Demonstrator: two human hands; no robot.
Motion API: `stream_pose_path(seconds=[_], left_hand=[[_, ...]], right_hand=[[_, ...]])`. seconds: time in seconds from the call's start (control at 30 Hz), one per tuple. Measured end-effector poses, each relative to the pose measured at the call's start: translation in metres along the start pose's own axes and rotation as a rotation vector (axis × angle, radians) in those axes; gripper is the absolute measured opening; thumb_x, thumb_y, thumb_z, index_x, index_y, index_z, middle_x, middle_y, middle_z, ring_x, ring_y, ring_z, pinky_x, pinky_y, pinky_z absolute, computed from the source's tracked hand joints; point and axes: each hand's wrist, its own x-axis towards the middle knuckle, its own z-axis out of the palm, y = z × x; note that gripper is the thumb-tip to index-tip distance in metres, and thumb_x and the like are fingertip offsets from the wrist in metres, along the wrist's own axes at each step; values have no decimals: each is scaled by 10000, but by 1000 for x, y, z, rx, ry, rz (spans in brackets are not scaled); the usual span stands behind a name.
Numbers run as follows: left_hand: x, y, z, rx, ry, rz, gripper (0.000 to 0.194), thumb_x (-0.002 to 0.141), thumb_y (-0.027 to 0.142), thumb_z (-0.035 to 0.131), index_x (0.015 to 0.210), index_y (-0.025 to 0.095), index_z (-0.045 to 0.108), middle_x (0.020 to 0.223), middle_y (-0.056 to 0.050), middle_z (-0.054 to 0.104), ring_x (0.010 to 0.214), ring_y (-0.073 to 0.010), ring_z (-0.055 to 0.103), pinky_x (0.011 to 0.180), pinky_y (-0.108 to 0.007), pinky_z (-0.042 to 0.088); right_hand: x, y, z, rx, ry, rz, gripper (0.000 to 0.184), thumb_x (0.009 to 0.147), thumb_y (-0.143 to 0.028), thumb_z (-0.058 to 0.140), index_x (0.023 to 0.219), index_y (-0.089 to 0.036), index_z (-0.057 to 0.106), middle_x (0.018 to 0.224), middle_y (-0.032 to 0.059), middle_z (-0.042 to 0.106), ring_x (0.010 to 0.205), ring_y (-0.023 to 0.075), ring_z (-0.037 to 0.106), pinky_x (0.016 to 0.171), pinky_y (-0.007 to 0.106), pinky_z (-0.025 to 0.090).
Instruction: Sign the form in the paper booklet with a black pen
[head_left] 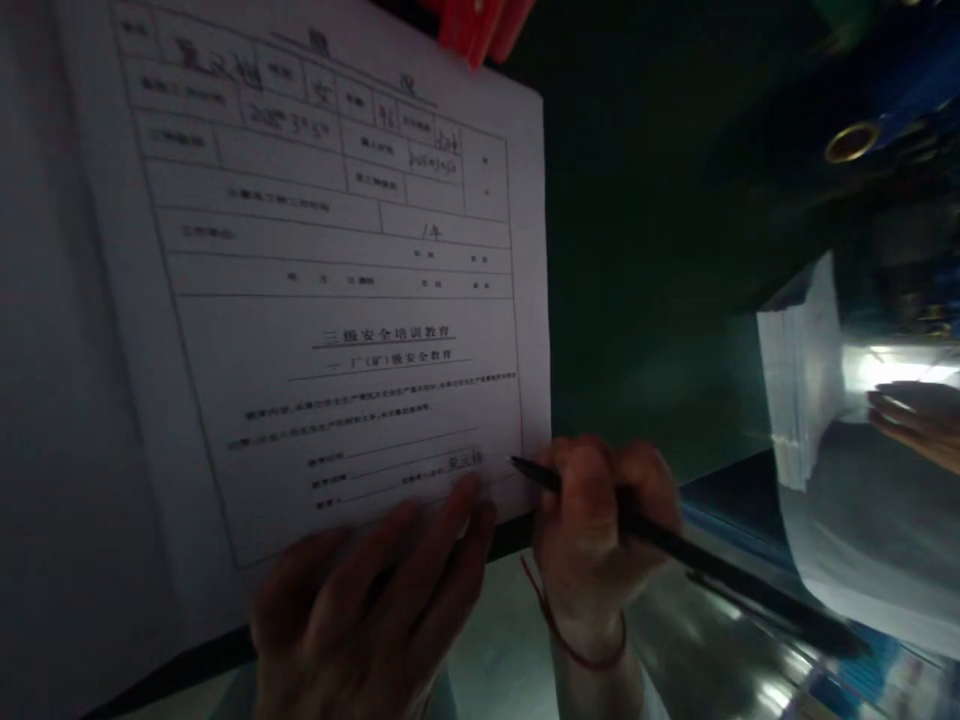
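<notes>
A printed form (360, 230) with a ruled table lies before me, some of its boxes filled in by hand. It looks like the right page of an open booklet. My left hand (382, 600) rests on the form's lower edge, fingers stretched out over the paper. My right hand (600, 520), with a red cord round the wrist, grips a black pen (697, 560). The pen's tip points left, near the form's lower right corner, just right of a handwritten signature (465, 460). I cannot tell whether the tip touches the paper.
Beyond the form's top edge are red objects (484, 25). A dark green surface (637, 280) extends to the right. Farther right stand a stack of white papers (795, 380) and blue items with a brass-coloured ring (851, 142). Part of another person's hand (919, 425) shows at the right edge.
</notes>
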Motion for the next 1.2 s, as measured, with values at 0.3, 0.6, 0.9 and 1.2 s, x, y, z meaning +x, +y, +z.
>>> stream_pose_path(seconds=[0.3,0.6,0.9,1.2], left_hand=[[-61,-18,-44,-559,27,-556,284,878,301,577,1161,321,589,1185,51,611,1078,-76,585,956,-91,430],[-23,-41,-107,-1312,511,-1909,257,901,57,398,923,132,642,1012,-56,688,815,-125,677,625,-190,568],[-21,-71,-118,-1621,658,-1769,196,946,116,401,839,133,564,758,-3,627,609,-103,606,523,-226,527],[-13,-83,-114,-1572,699,-1416,454,911,61,437,1279,311,527,1057,6,656,861,-94,633,717,-238,575]], right_hand=[[65,-4,-24,-280,-174,248,355,855,-388,635,699,-158,414,527,-45,445,441,64,429,419,176,331],[152,-5,7,-963,-483,79,332,910,-418,580,1049,-117,567,845,117,610,806,270,603,695,386,444],[33,-20,-11,-763,-413,264,189,914,-142,546,1090,-76,563,1051,85,610,974,145,593,892,298,486],[-2,-34,22,-819,-374,530,490,845,-202,670,1285,-73,496,1248,147,510,1192,269,479,1026,455,393]])
